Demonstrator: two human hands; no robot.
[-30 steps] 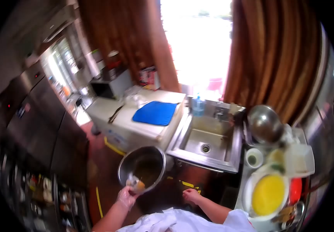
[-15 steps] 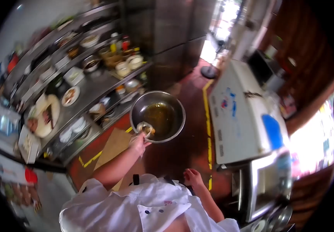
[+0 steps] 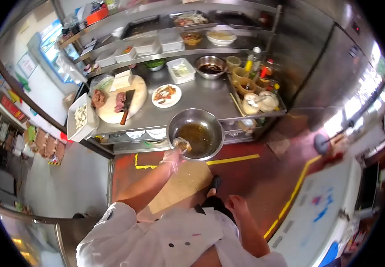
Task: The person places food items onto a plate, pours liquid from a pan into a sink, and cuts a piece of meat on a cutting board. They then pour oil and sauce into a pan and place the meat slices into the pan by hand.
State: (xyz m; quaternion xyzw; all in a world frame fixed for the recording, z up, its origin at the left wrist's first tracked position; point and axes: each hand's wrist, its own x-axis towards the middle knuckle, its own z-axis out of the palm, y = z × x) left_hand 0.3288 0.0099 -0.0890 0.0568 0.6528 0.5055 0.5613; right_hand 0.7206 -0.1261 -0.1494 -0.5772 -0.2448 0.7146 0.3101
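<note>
My left hand (image 3: 171,159), in a clear plastic glove, is closed on the near-left rim of a steel mixing bowl (image 3: 219,141). Brownish-yellow liquid (image 3: 195,137) lies in the bottom of the bowl. By my fingers, inside the rim, is a small roundish shiny thing (image 3: 182,145) whose kind I cannot make out. The bowl hangs in the air before the counter's front edge. Low at my side, my right hand (image 3: 237,204) has its fingers loosely curled, with nothing seen in them.
On the steel counter (image 3: 157,116) are a round chopping board (image 3: 138,95) with a cleaver (image 3: 128,107) and meat, a plate of food (image 3: 166,95), a white tub (image 3: 181,71) and a seasoning tray (image 3: 272,113). A white chest freezer (image 3: 317,209) stands at the right.
My view has turned left, from the freezer side to face the counter. The bowl has come round with my left hand, still held. My right hand stays low.
</note>
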